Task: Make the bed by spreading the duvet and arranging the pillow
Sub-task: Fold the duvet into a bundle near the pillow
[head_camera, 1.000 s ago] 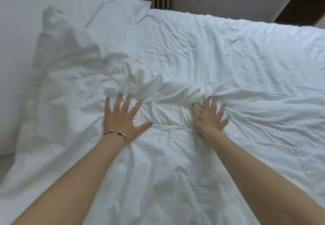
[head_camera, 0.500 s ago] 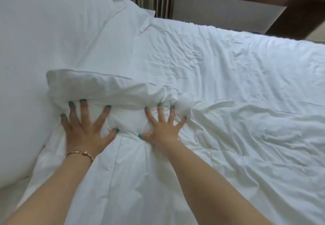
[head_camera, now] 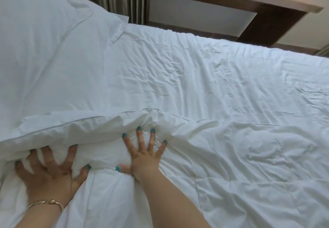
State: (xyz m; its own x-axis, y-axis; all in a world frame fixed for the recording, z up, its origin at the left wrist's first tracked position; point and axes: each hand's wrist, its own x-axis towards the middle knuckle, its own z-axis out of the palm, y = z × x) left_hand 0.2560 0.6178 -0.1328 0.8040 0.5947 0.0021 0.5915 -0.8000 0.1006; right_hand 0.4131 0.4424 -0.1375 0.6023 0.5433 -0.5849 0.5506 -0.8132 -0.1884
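Both hands lie released, fingers splayed, pressing the crumpled white fabric duvet (head_camera: 231,138): left hand (head_camera: 48,172) at 8 o'clock, right hand (head_camera: 145,160) at 6.

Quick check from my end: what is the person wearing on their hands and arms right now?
Both forearms are bare, with no sleeves in view. The left hand has a thin gold-coloured bangle at the wrist, open-ended with small knobs. The right hand wears nothing at the wrist. Fingernails on both hands are painted teal.
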